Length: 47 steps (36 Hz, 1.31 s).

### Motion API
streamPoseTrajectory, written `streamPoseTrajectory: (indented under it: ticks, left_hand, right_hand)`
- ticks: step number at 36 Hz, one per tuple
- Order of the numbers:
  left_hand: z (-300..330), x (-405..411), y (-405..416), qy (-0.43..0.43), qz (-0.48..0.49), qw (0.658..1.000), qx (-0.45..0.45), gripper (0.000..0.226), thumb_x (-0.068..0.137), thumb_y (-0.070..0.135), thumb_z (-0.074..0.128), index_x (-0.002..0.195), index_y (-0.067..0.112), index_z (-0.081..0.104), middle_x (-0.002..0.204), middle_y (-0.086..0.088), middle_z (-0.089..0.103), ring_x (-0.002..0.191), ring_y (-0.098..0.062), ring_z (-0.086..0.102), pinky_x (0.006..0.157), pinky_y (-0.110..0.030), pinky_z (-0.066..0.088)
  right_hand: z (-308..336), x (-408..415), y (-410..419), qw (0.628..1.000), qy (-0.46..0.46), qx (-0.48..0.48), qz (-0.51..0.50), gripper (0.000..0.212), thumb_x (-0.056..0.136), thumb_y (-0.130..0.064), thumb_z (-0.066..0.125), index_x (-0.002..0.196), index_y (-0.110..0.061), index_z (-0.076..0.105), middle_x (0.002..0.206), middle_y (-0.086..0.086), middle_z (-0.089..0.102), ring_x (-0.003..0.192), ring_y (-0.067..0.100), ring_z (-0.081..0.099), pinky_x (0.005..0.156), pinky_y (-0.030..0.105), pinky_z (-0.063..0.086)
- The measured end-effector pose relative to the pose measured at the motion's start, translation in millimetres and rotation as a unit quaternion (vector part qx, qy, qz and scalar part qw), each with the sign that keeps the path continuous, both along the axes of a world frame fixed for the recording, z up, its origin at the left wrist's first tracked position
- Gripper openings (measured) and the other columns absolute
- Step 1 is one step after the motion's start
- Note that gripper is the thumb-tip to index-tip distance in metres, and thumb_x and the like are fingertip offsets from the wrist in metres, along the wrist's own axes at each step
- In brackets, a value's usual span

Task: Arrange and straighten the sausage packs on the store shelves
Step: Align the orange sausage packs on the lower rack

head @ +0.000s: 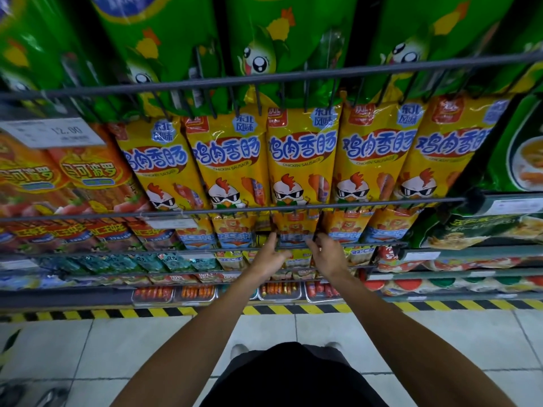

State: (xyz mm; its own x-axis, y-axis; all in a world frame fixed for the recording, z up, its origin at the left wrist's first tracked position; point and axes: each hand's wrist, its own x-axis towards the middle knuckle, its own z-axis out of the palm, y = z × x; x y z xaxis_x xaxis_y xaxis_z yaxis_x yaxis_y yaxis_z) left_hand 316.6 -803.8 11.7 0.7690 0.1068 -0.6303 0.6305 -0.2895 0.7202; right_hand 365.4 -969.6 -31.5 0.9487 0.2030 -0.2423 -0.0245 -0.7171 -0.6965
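Hands reached into the third shelf row: the left hand (268,254) and right hand (326,255) each curled fingers round the edges of a small yellow sausage pack (294,230), below the chicken sausage packs (302,160).

I see tiered store shelves (293,207) fronted by grey wire rails. Green packs (164,39) at 12 o'clock. Yellow chicken sausage packs (302,160) fill the centre row, orange packs (88,174) at 9 o'clock, a dark green pack (517,148) at 3. Smaller yellow packs (235,230) sit one tier lower. Tiled floor (88,348) at 6 carries striped hazard tape (147,312).
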Motion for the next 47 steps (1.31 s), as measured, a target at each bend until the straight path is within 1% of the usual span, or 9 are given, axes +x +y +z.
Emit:
streamPoseTrajectory:
  ticks: [9, 15, 19, 23, 26, 29, 32, 34, 47]
  left_hand:
    - [-1.3, -5.1, 15.7, -0.025, 0.005, 1.0, 0.006, 0.078, 0.102, 0.028, 0.06, 0.163, 0.028, 0.011, 0.168, -0.002, 0.021, 0.153, -0.026, 0.024, 0.121, -0.049, 0.03]
    - [3.7, -27.6, 51.5, -0.068, 0.08, 0.994, 0.025, 0.065, 0.104, 0.016, 0.056, 0.16, 0.018, 0.023, 0.157, -0.006, 0.039, 0.143, -0.024, 0.042, 0.101, -0.035, 0.047]
    - [5.3, -46.8, 85.8, -0.099, 0.137, 0.983, 0.065, 0.055, 0.102, 0.01, 0.057, 0.153, 0.015, 0.035, 0.143, -0.004, 0.051, 0.113, -0.012, 0.059, 0.08, -0.019, 0.053]
    - [13.8, -55.2, 113.1, -0.091, 0.17, 0.98, 0.049, 0.067, 0.102, 0.011, 0.058, 0.159, 0.017, 0.023, 0.153, -0.008, 0.045, 0.138, -0.027, 0.048, 0.098, -0.033, 0.045]
    - [17.5, -51.7, 123.9, -0.083, 0.147, 0.986, 0.019, 0.065, 0.102, 0.008, 0.057, 0.158, 0.015, 0.024, 0.157, -0.009, 0.039, 0.145, -0.028, 0.039, 0.096, -0.029, 0.038]
    - [15.9, -44.8, 133.1, -0.07, 0.108, 0.992, 0.011, 0.071, 0.101, 0.013, 0.06, 0.16, 0.013, 0.021, 0.163, -0.008, 0.03, 0.15, -0.026, 0.031, 0.109, -0.034, 0.035]
    - [13.6, -40.0, 139.5, -0.059, 0.089, 0.994, 0.012, 0.073, 0.102, 0.022, 0.062, 0.161, 0.013, 0.021, 0.164, -0.007, 0.029, 0.15, -0.026, 0.032, 0.115, -0.039, 0.034]
    - [12.1, -38.5, 141.7, -0.062, 0.073, 0.995, 0.01, 0.074, 0.101, 0.027, 0.063, 0.161, 0.015, 0.022, 0.164, -0.006, 0.03, 0.149, -0.026, 0.033, 0.117, -0.041, 0.035]
    - [6.4, -52.1, 143.6, -0.126, 0.117, 0.984, -0.045, 0.074, 0.099, 0.011, 0.063, 0.16, 0.012, 0.022, 0.155, -0.012, 0.041, 0.143, -0.025, 0.041, 0.111, -0.031, 0.036]
  right_hand:
    - [5.0, -13.5, -3.0, 0.999, -0.026, 0.019, -0.011, 0.048, 0.1, -0.024, 0.063, 0.141, -0.003, 0.052, 0.127, 0.012, 0.068, 0.113, 0.028, 0.066, 0.093, 0.038, 0.055]
    - [20.5, -45.3, -0.9, 0.989, -0.057, 0.119, -0.068, 0.04, 0.103, -0.02, 0.057, 0.142, -0.022, 0.053, 0.113, -0.008, 0.068, 0.083, 0.025, 0.069, 0.071, 0.047, 0.06]
    - [21.2, -47.3, 23.6, 0.988, -0.062, 0.144, -0.004, 0.034, 0.103, -0.02, 0.057, 0.137, -0.018, 0.059, 0.123, -0.011, 0.066, 0.107, 0.008, 0.066, 0.086, 0.03, 0.059]
    - [19.2, -41.1, 61.8, 0.989, -0.018, 0.12, 0.088, 0.04, 0.102, -0.02, 0.06, 0.141, -0.012, 0.054, 0.127, -0.003, 0.065, 0.11, 0.005, 0.06, 0.094, 0.017, 0.051]
    - [21.4, -34.2, 95.5, 0.99, 0.048, 0.109, 0.081, 0.052, 0.1, -0.022, 0.064, 0.145, -0.002, 0.047, 0.132, 0.012, 0.062, 0.119, 0.025, 0.061, 0.101, 0.039, 0.052]
    - [25.5, -27.2, 124.7, 0.994, 0.067, 0.037, 0.083, 0.053, 0.102, -0.031, 0.06, 0.143, -0.001, 0.046, 0.121, 0.017, 0.066, 0.106, 0.032, 0.066, 0.09, 0.045, 0.055]
    - [22.2, -21.8, 143.8, 0.994, 0.089, 0.005, 0.063, 0.027, 0.103, -0.036, 0.056, 0.101, -0.009, 0.058, 0.075, 0.009, 0.058, 0.066, 0.022, 0.057, 0.062, 0.037, 0.047]
    - [16.2, -20.4, 152.1, 0.994, 0.1, -0.003, 0.036, 0.035, 0.102, -0.038, 0.056, 0.084, -0.008, 0.053, 0.065, 0.007, 0.047, 0.056, 0.021, 0.048, 0.056, 0.035, 0.038]
    - [28.6, -37.9, 160.1, 0.999, -0.026, -0.014, -0.014, 0.025, 0.104, -0.03, 0.053, 0.101, -0.006, 0.057, 0.081, 0.011, 0.065, 0.069, 0.03, 0.062, 0.058, 0.041, 0.05]
